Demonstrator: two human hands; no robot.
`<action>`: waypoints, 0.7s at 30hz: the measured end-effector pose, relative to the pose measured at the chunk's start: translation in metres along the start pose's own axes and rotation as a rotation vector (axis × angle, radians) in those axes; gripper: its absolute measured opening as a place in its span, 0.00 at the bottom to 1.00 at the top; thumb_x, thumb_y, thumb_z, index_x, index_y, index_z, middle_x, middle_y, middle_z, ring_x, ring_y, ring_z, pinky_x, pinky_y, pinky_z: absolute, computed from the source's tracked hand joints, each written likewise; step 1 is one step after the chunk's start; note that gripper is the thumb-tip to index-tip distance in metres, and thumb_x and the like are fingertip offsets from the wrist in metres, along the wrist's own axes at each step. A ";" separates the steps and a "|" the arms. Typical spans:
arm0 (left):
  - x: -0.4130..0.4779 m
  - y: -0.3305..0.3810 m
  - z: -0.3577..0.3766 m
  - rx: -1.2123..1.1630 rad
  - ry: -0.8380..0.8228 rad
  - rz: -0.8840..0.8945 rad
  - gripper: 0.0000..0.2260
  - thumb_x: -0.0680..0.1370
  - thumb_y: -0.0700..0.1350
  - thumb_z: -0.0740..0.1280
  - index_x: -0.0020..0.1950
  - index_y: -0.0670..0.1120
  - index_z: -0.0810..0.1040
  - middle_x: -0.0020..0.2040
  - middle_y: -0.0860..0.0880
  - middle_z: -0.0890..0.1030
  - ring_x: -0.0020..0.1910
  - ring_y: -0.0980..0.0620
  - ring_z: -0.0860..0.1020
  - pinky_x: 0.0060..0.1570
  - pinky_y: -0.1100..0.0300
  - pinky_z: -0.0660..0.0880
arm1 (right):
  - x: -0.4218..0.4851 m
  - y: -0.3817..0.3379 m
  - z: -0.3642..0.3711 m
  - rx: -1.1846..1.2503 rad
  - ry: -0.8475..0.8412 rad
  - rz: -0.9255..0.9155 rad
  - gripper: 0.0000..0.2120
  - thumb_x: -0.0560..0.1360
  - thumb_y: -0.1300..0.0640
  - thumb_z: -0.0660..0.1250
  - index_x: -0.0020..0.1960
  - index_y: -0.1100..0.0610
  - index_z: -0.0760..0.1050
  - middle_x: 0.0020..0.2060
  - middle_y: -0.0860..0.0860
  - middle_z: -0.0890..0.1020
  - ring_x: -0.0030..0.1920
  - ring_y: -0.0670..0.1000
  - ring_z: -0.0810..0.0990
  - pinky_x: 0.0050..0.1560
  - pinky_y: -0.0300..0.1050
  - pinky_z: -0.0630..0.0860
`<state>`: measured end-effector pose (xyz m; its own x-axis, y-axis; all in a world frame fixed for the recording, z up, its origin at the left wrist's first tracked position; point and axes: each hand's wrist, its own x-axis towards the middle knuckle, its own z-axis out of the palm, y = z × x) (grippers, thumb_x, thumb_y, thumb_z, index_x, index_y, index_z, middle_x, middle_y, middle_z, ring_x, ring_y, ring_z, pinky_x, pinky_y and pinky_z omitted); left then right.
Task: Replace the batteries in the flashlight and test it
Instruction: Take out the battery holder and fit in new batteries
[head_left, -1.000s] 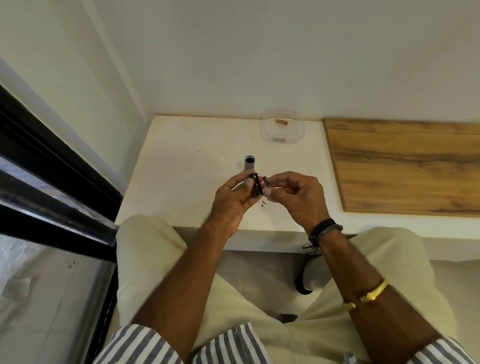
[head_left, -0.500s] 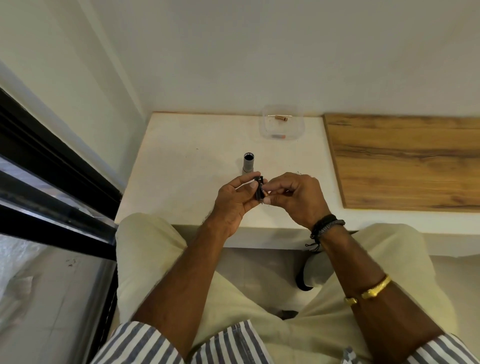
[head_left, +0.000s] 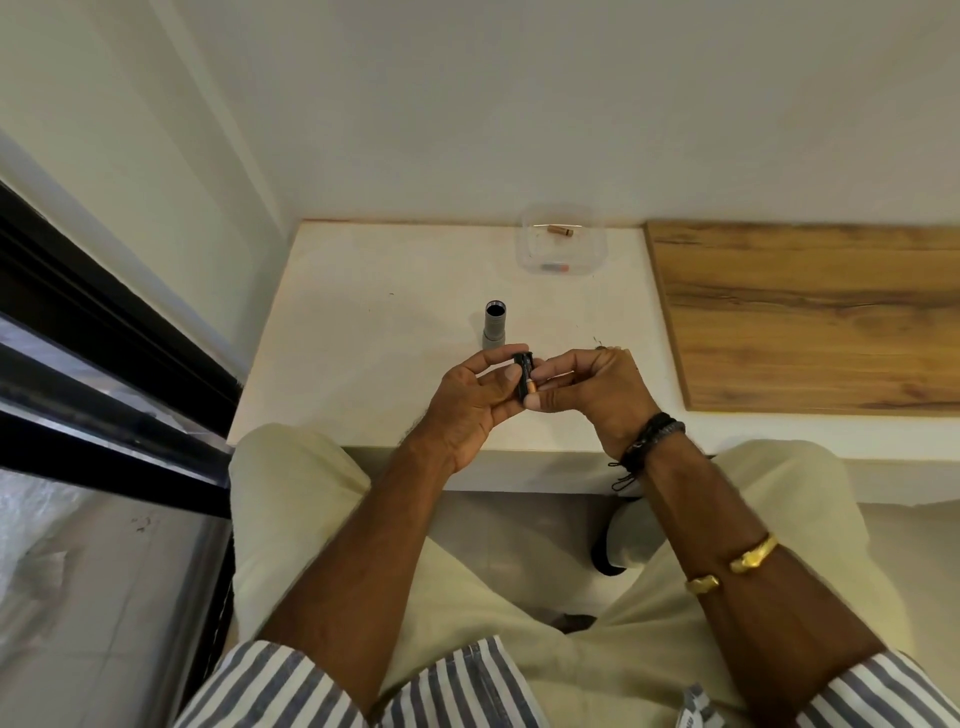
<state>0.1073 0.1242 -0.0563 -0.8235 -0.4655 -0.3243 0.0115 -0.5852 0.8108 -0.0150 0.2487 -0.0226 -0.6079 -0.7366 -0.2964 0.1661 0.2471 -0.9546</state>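
Flashlight body (head_left: 494, 327), a grey tube with its open dark mouth facing up, stands upright on the white tabletop (head_left: 363, 322) just beyond the fingers, apart from them and touched by neither hand. The left hand (head_left: 470, 410) is raised over the near edge of the tabletop, its fingers (head_left: 493, 360) and thumb curled around a short black battery holder (head_left: 522, 370) and clamped on it. A battery (head_left: 531, 385) with a copper-coloured end lies along the holder's right side. The right hand (head_left: 597, 395) meets it from the other side. Its forefinger and thumb are closed together in a pinch on that battery, the thumb tip just under the copper end, and its other fingers (head_left: 587, 364) are bent loosely behind. Whether the battery is fully seated in the holder cannot be told.

Well beyond the fingers, at the far edge of the tabletop by the wall, sits a clear plastic container (head_left: 592, 254). It holds a copper-coloured battery (head_left: 560, 232) at its back and a second battery (head_left: 555, 268) with a red end at its front. To the right of the fingers a wooden board (head_left: 805, 312) lies flat, well apart from both hands. Dark bands (head_left: 652, 436) circle the right wrist, with a gold bangle (head_left: 737, 564) further up the forearm.
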 end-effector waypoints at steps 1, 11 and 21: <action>0.000 0.000 0.000 0.008 -0.003 0.001 0.10 0.81 0.38 0.65 0.58 0.48 0.82 0.55 0.47 0.86 0.56 0.43 0.83 0.48 0.56 0.81 | 0.000 0.000 0.001 0.035 0.002 0.040 0.13 0.64 0.73 0.79 0.46 0.64 0.84 0.44 0.61 0.87 0.47 0.61 0.86 0.54 0.52 0.83; 0.002 -0.004 0.002 -0.036 0.051 -0.039 0.09 0.81 0.38 0.65 0.59 0.44 0.81 0.56 0.42 0.84 0.55 0.42 0.83 0.51 0.54 0.81 | 0.008 0.002 0.002 0.196 0.019 0.170 0.08 0.69 0.73 0.74 0.46 0.64 0.82 0.46 0.61 0.85 0.49 0.61 0.84 0.58 0.55 0.81; 0.010 0.012 -0.017 -0.401 0.169 -0.005 0.14 0.78 0.35 0.67 0.64 0.38 0.75 0.58 0.35 0.82 0.56 0.42 0.83 0.56 0.50 0.80 | 0.070 -0.011 -0.005 0.422 0.195 0.067 0.07 0.72 0.73 0.73 0.47 0.63 0.82 0.38 0.55 0.86 0.42 0.52 0.86 0.47 0.43 0.83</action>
<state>0.1089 0.1014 -0.0579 -0.7200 -0.5444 -0.4304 0.2546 -0.7842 0.5659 -0.0635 0.1978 -0.0330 -0.7133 -0.5854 -0.3854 0.4863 -0.0173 -0.8736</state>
